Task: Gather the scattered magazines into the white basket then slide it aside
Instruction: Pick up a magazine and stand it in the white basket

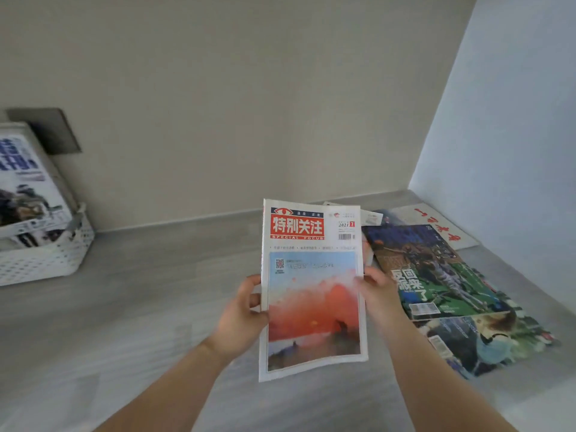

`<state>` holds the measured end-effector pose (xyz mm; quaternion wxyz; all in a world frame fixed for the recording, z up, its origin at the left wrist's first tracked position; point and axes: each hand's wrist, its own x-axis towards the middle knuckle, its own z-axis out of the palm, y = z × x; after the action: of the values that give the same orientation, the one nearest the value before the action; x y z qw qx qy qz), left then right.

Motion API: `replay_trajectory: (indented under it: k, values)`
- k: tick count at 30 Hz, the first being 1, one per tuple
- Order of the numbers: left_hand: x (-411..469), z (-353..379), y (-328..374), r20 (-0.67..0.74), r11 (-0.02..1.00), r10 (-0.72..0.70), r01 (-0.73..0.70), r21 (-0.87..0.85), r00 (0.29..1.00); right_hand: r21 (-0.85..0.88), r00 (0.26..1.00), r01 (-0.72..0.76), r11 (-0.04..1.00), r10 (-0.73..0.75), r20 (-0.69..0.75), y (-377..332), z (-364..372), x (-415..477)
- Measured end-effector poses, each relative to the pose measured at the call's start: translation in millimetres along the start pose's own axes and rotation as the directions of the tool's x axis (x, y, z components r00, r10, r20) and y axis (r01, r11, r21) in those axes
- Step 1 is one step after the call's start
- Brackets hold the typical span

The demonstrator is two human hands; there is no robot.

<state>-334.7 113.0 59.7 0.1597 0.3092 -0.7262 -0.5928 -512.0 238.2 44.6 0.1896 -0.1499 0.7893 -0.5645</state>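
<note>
I've got both hands, left hand (241,313) and right hand (375,289), gripping the red-title magazine (313,288) mid-counter; far left, the white basket (46,260) holds upright magazines (25,188), more scattered magazines (436,275) lie right.

I see bare bench (162,294) stretching to the white basket (46,260) at nine o'clock; loose magazines (436,275) crowd three o'clock.

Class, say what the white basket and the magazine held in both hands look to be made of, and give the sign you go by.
The white basket looks like moulded plastic, matt: regular perforated wall. The magazine is printed paper, cover perhaps slightly glossy: its lower edge curves.
</note>
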Motion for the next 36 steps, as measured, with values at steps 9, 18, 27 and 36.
replay_trajectory:
  k: [9, 18, 27, 36]
  values:
    - [1, -199, -7, -0.369, 0.997, 0.082, -0.082, 0.017, 0.926, 0.081, 0.964, 0.174, 0.981, -0.186, 0.192, -82, 174, -40]
    - [-1, -402, 18, -0.643, 0.972, 0.234, -0.198, 0.129, 0.73, 0.123, 0.876, 0.323, 0.938, -0.346, 0.337, -183, 353, -72]
    - [11, -545, 43, -0.785, 0.924, 0.345, -0.331, 0.188, 0.515, 0.094, 0.782, 0.502, 0.86, -0.498, 0.374, -280, 479, -75]
    - [42, -582, -18, -0.767, 0.963, 0.255, -0.224, 0.148, 0.589, -0.01, 0.842, 0.403, 0.915, -0.366, 0.396, -253, 548, -52]
